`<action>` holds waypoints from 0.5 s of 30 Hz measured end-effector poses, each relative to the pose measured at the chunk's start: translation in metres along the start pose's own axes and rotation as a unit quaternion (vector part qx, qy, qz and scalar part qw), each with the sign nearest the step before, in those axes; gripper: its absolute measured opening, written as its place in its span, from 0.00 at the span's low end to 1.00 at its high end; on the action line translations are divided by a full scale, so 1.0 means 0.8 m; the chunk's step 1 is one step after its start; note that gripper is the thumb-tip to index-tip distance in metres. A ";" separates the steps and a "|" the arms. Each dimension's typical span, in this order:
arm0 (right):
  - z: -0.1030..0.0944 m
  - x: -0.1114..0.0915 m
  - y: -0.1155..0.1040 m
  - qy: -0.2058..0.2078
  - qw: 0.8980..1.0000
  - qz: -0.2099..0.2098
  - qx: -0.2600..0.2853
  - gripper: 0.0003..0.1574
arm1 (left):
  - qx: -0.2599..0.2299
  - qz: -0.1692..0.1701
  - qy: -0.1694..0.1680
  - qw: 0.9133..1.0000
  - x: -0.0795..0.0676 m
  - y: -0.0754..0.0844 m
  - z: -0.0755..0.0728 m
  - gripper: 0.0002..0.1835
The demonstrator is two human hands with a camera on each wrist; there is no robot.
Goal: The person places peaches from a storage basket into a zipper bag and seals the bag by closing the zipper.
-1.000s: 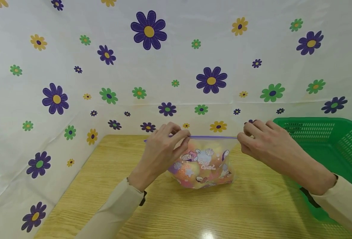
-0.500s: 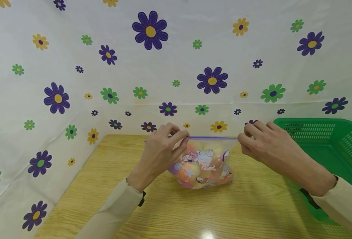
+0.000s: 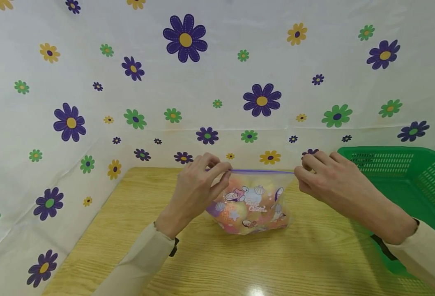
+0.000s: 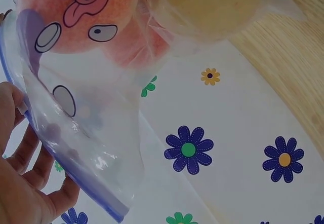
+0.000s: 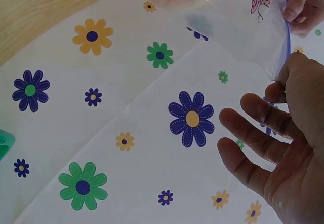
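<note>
A translucent zip bag (image 3: 254, 201) printed with shells and cartoon figures stands on the wooden table, full of several round pink and yellow things (image 4: 202, 6) that look like fruit. Along its top runs a purple zip strip (image 3: 263, 171). My left hand (image 3: 200, 185) pinches this strip between thumb and forefinger towards the left; in the left wrist view its other fingers lie behind the strip. At the strip's right end, my right hand (image 3: 328, 176) pinches the bag's corner with thumb and forefinger. Its other fingers (image 5: 248, 133) are loosely bent, off the bag.
A green plastic basket (image 3: 394, 164) with slotted walls stands at the right, partly behind my right forearm. The wooden table (image 3: 128, 246) meets a white flower-printed sheet (image 3: 217, 74) at the back and left.
My left hand has shifted slightly left along the zip strip, and the strip's left end is now hidden behind it. My right hand keeps its pinch with barely any movement.
</note>
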State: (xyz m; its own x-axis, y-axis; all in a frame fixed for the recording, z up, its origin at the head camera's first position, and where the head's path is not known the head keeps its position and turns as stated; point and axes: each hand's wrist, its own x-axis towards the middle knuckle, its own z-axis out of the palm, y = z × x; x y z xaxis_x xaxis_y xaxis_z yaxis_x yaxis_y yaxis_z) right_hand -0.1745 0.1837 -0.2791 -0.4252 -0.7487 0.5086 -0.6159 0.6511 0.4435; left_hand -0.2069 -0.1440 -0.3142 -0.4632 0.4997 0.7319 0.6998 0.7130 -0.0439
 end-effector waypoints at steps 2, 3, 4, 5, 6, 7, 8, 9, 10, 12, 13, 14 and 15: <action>0.000 0.000 0.000 0.003 1.000 0.000 0.002 0.09 | 0.001 -0.001 -0.002 1.000 -0.001 -0.001 0.000 0.06; 0.000 0.000 0.000 0.004 1.000 0.000 0.002 0.09 | 0.001 -0.001 -0.002 1.000 -0.001 -0.001 0.000 0.06; 0.000 0.000 0.000 0.004 1.000 0.000 0.002 0.09 | 0.001 -0.001 -0.002 1.000 -0.001 -0.001 0.000 0.06; 0.000 -0.001 0.000 0.003 1.000 0.001 0.002 0.10 | 0.001 -0.002 -0.003 1.000 -0.001 -0.002 -0.001 0.06; 0.000 -0.001 0.000 0.000 1.000 0.001 0.001 0.11 | 0.001 -0.001 -0.002 1.000 -0.001 -0.002 -0.001 0.06; 0.000 -0.001 0.000 -0.002 1.000 0.002 0.001 0.12 | 0.001 -0.001 -0.002 1.000 -0.002 -0.002 -0.001 0.06; -0.001 -0.001 0.000 -0.004 1.000 0.002 0.000 0.13 | 0.000 -0.001 -0.001 1.000 -0.002 -0.002 -0.001 0.06; -0.001 -0.001 0.000 -0.006 1.000 0.003 0.000 0.14 | 0.000 -0.001 0.000 1.000 -0.002 -0.002 -0.001 0.06; -0.001 -0.001 0.000 -0.007 1.000 0.003 0.001 0.14 | 0.000 0.000 0.001 1.000 -0.003 -0.002 -0.001 0.06; -0.002 -0.001 0.000 -0.008 1.000 0.004 0.002 0.14 | 0.000 0.000 0.004 1.000 -0.004 -0.003 -0.001 0.06; -0.002 -0.001 0.000 -0.008 1.000 0.004 0.003 0.14 | 0.000 0.000 0.005 1.000 -0.004 -0.003 -0.001 0.06; -0.002 -0.001 0.000 -0.008 1.000 0.005 0.003 0.14 | 0.001 0.000 0.005 1.000 -0.004 -0.004 -0.001 0.06; -0.002 -0.001 0.000 -0.009 1.000 0.005 0.003 0.14 | 0.001 -0.001 0.006 1.000 -0.005 -0.004 -0.001 0.06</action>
State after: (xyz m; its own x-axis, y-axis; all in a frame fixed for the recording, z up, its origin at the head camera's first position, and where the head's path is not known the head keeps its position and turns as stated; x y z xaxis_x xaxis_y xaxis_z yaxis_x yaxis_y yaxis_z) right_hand -0.1731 0.1845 -0.2785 -0.4425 -0.7446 0.4998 -0.6157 0.6575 0.4343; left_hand -0.2070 -0.1487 -0.3163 -0.4578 0.4931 0.7398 0.6983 0.7144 -0.0440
